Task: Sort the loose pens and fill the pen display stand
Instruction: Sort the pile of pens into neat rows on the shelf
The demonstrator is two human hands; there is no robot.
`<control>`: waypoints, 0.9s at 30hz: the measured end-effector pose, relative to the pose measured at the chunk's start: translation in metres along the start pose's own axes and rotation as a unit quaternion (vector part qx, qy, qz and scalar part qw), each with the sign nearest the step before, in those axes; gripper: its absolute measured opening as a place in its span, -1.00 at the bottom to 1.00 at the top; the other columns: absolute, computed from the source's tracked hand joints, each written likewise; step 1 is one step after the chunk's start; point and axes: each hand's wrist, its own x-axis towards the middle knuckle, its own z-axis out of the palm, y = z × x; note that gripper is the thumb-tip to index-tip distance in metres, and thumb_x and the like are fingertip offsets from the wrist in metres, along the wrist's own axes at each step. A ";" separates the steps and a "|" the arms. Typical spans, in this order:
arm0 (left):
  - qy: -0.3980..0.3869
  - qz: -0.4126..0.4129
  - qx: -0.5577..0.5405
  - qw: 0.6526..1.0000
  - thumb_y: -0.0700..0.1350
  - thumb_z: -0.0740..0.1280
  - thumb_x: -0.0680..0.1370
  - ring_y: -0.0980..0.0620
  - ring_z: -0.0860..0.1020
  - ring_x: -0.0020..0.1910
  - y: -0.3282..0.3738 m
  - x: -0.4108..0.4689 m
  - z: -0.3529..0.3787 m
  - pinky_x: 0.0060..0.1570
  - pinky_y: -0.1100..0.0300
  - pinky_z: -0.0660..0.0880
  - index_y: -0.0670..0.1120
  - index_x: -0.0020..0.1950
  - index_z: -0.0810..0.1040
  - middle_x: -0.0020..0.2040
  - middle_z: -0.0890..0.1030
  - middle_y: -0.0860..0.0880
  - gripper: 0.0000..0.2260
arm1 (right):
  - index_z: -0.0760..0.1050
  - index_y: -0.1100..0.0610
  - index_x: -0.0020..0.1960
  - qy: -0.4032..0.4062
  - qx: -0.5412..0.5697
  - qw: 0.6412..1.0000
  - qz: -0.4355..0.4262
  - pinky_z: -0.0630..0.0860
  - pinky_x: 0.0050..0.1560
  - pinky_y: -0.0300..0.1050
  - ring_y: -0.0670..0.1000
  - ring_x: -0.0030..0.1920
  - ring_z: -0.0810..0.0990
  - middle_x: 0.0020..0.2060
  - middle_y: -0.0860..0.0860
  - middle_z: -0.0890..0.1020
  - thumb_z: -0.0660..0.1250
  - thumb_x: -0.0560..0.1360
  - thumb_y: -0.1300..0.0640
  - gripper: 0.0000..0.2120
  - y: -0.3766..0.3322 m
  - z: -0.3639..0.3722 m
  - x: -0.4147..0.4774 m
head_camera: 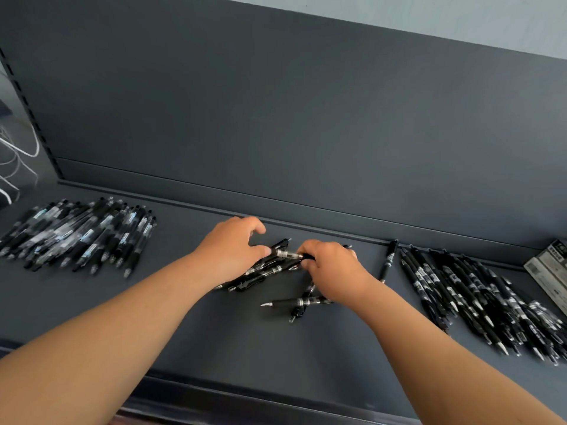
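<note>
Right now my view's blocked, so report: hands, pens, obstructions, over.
Left hand on middle pens, grip unclear. Right hand pinches one pen. Sorted: left pile, right pile. No stand in view.

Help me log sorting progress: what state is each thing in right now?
left hand: pinches one end of the held pen
right hand: grips its other end
held pen: between both hands, over the middle pile
middle pile: loose, crossed
left pile: side by side, tips toward the person
right pile: roughly parallel, tips toward the person
single pen: alone beside the right pile
box: at right edge, partly cut off
</note>
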 end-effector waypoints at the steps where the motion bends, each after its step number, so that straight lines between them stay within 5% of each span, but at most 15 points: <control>1: -0.010 -0.029 0.023 0.999 0.01 0.32 0.53 0.01 0.43 0.21 -0.002 -0.001 -0.003 0.11 0.15 0.37 0.06 0.29 0.42 0.22 0.44 0.05 -0.67 | 0.47 0.01 0.15 0.006 -0.012 1.000 0.002 0.29 0.17 -0.04 0.07 0.01 0.51 -0.16 -0.02 0.58 0.16 0.61 0.13 -0.82 0.005 0.001 0.000; 4: -0.036 -0.099 0.138 0.985 -0.12 0.22 0.52 -0.07 0.45 0.19 -0.010 -0.001 -0.013 0.07 0.12 0.42 -0.04 0.28 0.41 0.23 0.47 -0.03 -0.68 | 0.48 0.00 0.16 0.025 -0.037 0.999 -0.005 0.25 0.08 -0.07 0.04 0.03 0.43 -0.20 -0.08 0.51 0.17 0.60 0.15 -0.81 0.018 0.004 -0.004; 6: -0.071 -0.130 0.195 0.970 -0.18 0.19 0.49 -0.06 0.49 0.03 -0.018 -0.001 -0.016 -0.09 0.14 0.45 -0.09 0.18 0.47 0.07 0.52 -0.03 -0.73 | 0.50 -0.02 0.15 0.027 -0.030 0.999 -0.014 0.24 0.09 -0.09 0.00 0.01 0.40 -0.19 -0.12 0.50 0.18 0.58 0.19 -0.78 0.023 0.005 -0.006; 10: -0.107 -0.150 0.209 0.960 -0.27 0.16 0.44 -0.01 0.41 -0.31 -0.028 0.000 -0.013 -0.42 0.21 0.29 -0.14 -0.17 0.45 -0.29 0.44 0.00 -0.90 | 0.49 -0.08 0.23 0.024 -0.020 0.999 -0.034 0.15 0.18 -0.11 -0.01 0.25 0.34 0.11 -0.15 0.55 0.20 0.57 0.20 -0.69 0.023 0.009 -0.008; 12: -0.102 -0.150 0.191 0.965 -0.29 0.16 0.45 -0.02 0.47 -0.30 -0.028 0.002 -0.011 -0.38 0.22 0.35 -0.12 -0.21 0.46 -0.27 0.50 -0.02 -0.87 | 0.48 -0.07 0.25 0.038 -0.028 0.998 -0.034 0.17 0.23 -0.08 0.00 0.28 0.32 0.19 -0.13 0.49 0.24 0.56 0.15 -0.71 0.021 0.007 -0.011; 16: -0.075 -0.157 0.156 0.972 -0.23 0.23 0.52 -0.11 0.60 -0.01 -0.029 0.006 -0.005 -0.11 0.16 0.49 -0.15 0.03 0.61 0.02 0.64 -0.11 -0.81 | 0.54 0.03 -0.06 -0.032 0.081 0.994 -0.067 0.46 0.12 -0.05 -0.07 -0.01 0.51 -0.14 -0.14 0.53 0.39 0.47 0.06 -0.91 0.013 -0.011 -0.033; 20: -0.068 -0.131 0.103 0.984 -0.17 0.24 0.55 -0.07 0.39 -0.18 -0.023 0.009 -0.001 -0.16 0.19 0.34 -0.07 -0.12 0.50 -0.13 0.50 -0.07 -0.92 | 0.55 -0.03 0.01 -0.167 0.027 0.982 -0.090 0.48 0.05 -0.18 -0.12 -0.03 0.51 -0.08 -0.14 0.55 0.47 0.37 -0.06 -0.75 0.009 -0.014 -0.057; 27: -0.102 -0.115 0.002 0.988 -0.02 0.30 0.53 -0.03 0.33 -0.20 -0.010 0.015 0.008 -0.24 0.17 0.24 -0.02 -0.12 0.39 -0.17 0.40 -0.07 -0.87 | 0.54 0.05 -0.04 -0.121 -0.014 0.988 -0.098 0.40 -0.12 -0.22 -0.08 -0.16 0.45 -0.19 -0.10 0.56 0.31 0.49 0.09 -0.92 0.011 -0.002 -0.062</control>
